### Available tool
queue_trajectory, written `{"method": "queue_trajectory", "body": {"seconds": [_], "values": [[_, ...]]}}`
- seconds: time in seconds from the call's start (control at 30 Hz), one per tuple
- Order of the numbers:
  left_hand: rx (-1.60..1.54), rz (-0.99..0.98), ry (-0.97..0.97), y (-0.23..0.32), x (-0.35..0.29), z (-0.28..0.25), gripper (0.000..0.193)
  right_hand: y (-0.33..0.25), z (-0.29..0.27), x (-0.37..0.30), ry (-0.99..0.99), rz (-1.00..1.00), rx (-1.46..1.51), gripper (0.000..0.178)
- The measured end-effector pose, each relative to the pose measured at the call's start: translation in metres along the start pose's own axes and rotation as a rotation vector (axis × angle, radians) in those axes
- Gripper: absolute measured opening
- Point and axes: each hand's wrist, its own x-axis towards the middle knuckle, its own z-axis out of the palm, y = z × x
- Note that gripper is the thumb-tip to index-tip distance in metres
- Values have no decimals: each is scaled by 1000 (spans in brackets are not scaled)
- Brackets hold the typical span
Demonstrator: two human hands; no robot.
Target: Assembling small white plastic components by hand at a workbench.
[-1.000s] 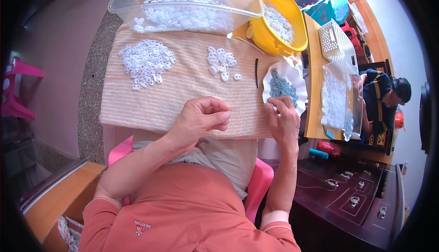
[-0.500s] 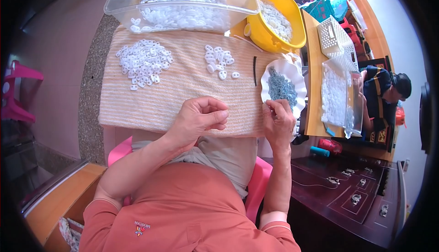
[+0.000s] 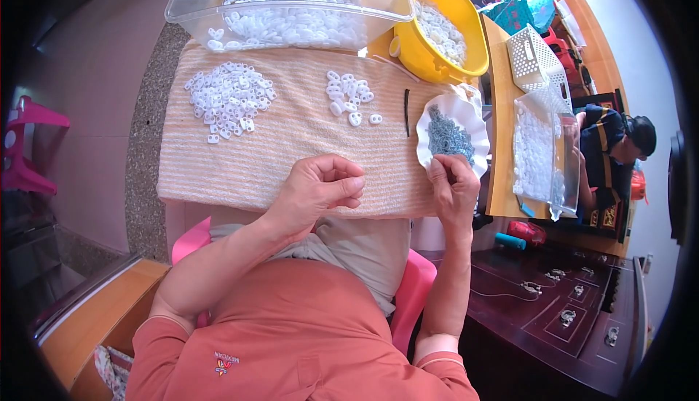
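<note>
My left hand (image 3: 320, 188) hovers over the near edge of the striped cloth (image 3: 306, 146), fingers curled in against the thumb; whatever they may hold is hidden. At the near rim of a white wavy-edged plate (image 3: 477, 128), my right hand (image 3: 454, 191) has thumb and fingers pinched together. What is in that pinch is too small to tell. A heap of tiny grey-blue metal-looking pieces (image 3: 449, 134) lies in the plate. Farther off on the cloth are a large pile of small white two-holed plastic parts (image 3: 227, 99) and a smaller group of rounded white parts (image 3: 348, 95).
A clear bin of white parts (image 3: 291, 18) stands at the back beside a yellow basin (image 3: 477, 59). A thin black strip (image 3: 407, 113) lies left of the plate. On the right, a wooden table holds another clear tray (image 3: 535, 153), with a person (image 3: 611, 146) working beyond it.
My right hand has shifted slightly right at the plate's near rim, and the plate has moved a little right. My left hand has stayed in place.
</note>
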Motion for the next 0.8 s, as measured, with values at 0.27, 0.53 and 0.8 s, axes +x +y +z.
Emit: {"method": "queue_trajectory", "body": {"seconds": [0.27, 0.53, 0.8], "values": [[-14, 11, -7, -2, 0, 1, 12, 11, -2, 1, -32, 59, 103, 7], [-6, -19, 7, -2, 0, 1, 13, 17, -7, 2, 12, 12, 11, 12], [6, -45, 39, 3, -2, 3, 12, 33, -35, -14, 340, 252, -544, 29]]}}
